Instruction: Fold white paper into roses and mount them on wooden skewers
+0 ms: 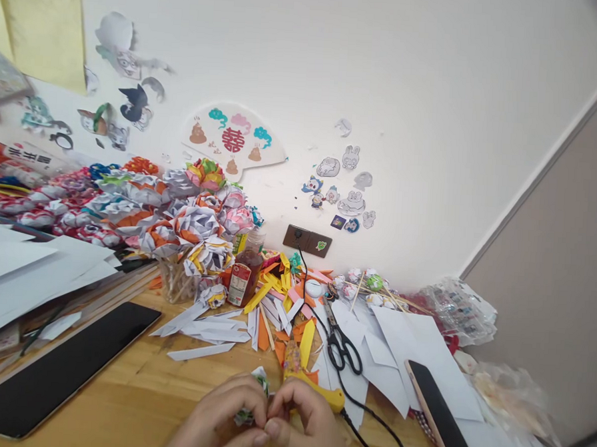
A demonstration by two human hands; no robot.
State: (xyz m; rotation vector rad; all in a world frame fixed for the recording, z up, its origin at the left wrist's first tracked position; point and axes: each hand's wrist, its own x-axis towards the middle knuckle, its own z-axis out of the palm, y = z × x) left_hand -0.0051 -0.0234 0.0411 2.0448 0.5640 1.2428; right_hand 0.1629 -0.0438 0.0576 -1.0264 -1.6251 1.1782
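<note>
Low in the middle of the head view, my left hand (226,413) and my right hand (308,424) meet with thumbs and fingertips pinched together. Between them is a small folded paper flower (260,377) in white and green, mostly covered by my fingers. Both hands appear closed on it. Just behind my right hand lies a yellow glue gun (333,397), its black cord running right and back. Black-handled scissors (342,351) rest beyond it on white paper. Folded white paper strips (213,331) and yellow and orange ones lie on the wooden table (135,382) ahead.
Finished paper flowers (198,223) stand in a holder at the back left, beside a brown bottle (244,277). A dark tablet (65,368) lies left, a phone (441,418) right. Paper sheets (40,270) are stacked at left. A power socket strip (307,241) is on the wall.
</note>
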